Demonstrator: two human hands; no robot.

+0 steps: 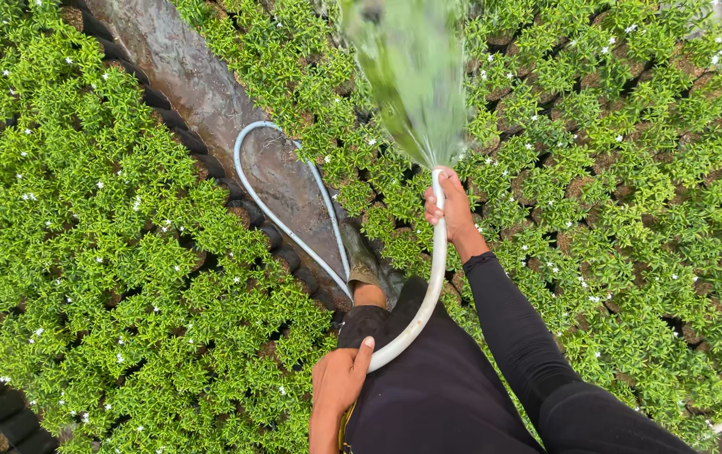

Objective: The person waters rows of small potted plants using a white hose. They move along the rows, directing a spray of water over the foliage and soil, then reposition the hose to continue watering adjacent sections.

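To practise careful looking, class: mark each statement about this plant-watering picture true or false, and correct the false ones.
1. The right hand grips the white hose near its spraying end. True.
2. The water spray points down at the person's boot. False: it fans away over the green plants.
3. The left hand holds the hose lower down. True.
4. The hose lies in a loop on the wet path. True.
5. The plants carry large red flowers. False: the flowers are small and white.

No packages, labels, signs or screens were in view; only black plastic nursery grow bags lined the path edge, unlabelled as far as visible.
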